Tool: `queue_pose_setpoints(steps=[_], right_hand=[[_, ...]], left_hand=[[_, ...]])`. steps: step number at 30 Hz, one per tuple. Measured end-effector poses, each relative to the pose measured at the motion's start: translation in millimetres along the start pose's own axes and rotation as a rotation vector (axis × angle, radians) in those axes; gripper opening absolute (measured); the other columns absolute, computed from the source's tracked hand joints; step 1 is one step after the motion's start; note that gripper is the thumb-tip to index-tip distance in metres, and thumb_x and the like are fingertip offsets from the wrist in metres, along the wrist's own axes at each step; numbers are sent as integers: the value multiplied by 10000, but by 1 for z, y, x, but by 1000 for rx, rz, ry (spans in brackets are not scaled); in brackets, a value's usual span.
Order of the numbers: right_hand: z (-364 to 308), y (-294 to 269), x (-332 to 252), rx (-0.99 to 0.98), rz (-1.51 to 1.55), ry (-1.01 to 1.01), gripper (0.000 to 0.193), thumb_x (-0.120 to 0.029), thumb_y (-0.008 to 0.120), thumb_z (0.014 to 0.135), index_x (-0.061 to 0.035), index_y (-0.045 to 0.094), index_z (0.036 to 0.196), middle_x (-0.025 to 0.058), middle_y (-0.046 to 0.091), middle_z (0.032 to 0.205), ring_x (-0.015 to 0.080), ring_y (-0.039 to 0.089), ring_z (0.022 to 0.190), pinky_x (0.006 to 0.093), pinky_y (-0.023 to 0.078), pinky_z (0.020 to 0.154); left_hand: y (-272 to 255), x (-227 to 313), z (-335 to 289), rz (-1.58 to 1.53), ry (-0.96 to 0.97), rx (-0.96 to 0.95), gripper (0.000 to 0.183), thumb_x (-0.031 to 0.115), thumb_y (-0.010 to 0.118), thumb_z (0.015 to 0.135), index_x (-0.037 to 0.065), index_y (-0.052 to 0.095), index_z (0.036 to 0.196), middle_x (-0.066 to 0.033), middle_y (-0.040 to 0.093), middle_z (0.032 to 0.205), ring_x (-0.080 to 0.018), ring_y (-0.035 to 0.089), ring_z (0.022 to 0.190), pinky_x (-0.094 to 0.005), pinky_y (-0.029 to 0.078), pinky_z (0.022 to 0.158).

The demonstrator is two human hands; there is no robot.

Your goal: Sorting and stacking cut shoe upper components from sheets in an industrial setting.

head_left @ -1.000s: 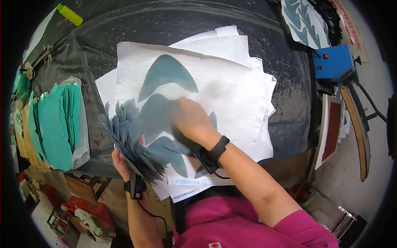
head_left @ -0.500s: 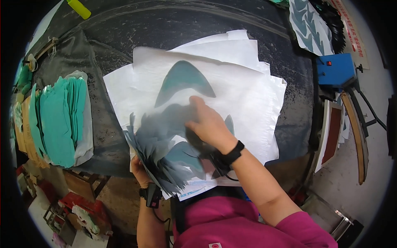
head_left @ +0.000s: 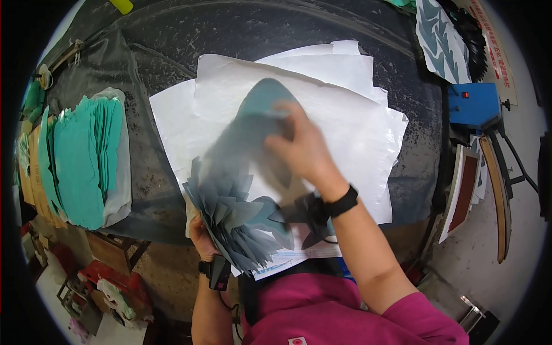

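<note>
My left hand [head_left: 202, 238] is closed around the lower left edge of a fanned stack of thin grey-green cut pieces [head_left: 230, 224], near my body. Above the white sheets my right hand [head_left: 302, 144] grips the edge of a curved grey-green piece [head_left: 230, 141] between thumb and fingers; both are smeared by motion. This piece partly covers a pointed-arch piece [head_left: 267, 92] lying flat on the top white sheet [head_left: 339, 121]. Several white sheets lie overlapped and skewed beneath. Part of the stack hides my left fingers.
A dark worn cover lies over the table [head_left: 397, 75]. To the left stands a pile of turquoise cut pieces [head_left: 80, 161]. At the right are a blue box-shaped device [head_left: 474, 105], a framed dark red panel [head_left: 460, 190] and a curved wooden bar [head_left: 499, 195].
My right hand has moved forward and a little right, carrying the curved piece over the pointed-arch one. The whole view has shifted slightly. My left hand still holds the stack.
</note>
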State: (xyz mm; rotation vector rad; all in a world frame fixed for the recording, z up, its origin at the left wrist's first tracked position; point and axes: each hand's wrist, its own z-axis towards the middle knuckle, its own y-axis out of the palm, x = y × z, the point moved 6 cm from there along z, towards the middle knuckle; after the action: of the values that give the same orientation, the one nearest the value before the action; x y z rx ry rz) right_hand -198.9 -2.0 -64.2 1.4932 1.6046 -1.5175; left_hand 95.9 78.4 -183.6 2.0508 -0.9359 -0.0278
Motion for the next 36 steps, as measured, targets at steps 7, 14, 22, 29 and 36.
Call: queue_pose_setpoints(steps=[7, 14, 22, 29, 36], right_hand=[[63, 3, 34, 122, -416, -19, 605, -169, 793, 774, -41, 545, 1311, 230, 586, 1258, 387, 597, 1118, 446, 493, 948], [50, -1, 33, 90, -348, -80, 477, -173, 771, 799, -43, 567, 1209, 218, 658, 1044, 393, 631, 978, 471, 488, 852], [-7, -70, 33, 222, 771, 48, 373, -53, 618, 977, -14, 536, 1339, 82, 664, 1231, 161, 642, 1097, 324, 503, 994], [-102, -94, 1, -97, 959, 149, 497, 22, 600, 872, -22, 480, 1352, 121, 626, 1244, 197, 612, 1153, 342, 480, 1032], [-105, -6, -37, -634, -235, -68, 394, -107, 661, 905, -48, 570, 1284, 196, 669, 1017, 379, 657, 946, 419, 527, 828]], left_hand=[[7, 2, 2, -82, 1, -123, 557, 331, 625, 912, 28, 578, 1376, -139, 689, 1238, -312, 683, 1094, -487, 580, 947], [9, 2, 0, 15, 27, 5, 565, 339, 645, 906, 18, 583, 1368, -140, 687, 1255, -311, 683, 1097, -483, 582, 941], [0, 9, 5, -1, -72, 10, 534, 325, 617, 941, 25, 585, 1382, -162, 689, 1229, -342, 672, 1092, -490, 548, 986], [124, 30, -16, 711, -21, -97, 790, 68, 642, 866, 54, 327, 1590, -148, 513, 1461, -256, 510, 1330, -384, 420, 1128], [142, 2, -27, 990, -377, -278, 679, 75, 570, 943, 54, 350, 1586, -115, 507, 1476, -202, 488, 1360, -322, 382, 1144]])
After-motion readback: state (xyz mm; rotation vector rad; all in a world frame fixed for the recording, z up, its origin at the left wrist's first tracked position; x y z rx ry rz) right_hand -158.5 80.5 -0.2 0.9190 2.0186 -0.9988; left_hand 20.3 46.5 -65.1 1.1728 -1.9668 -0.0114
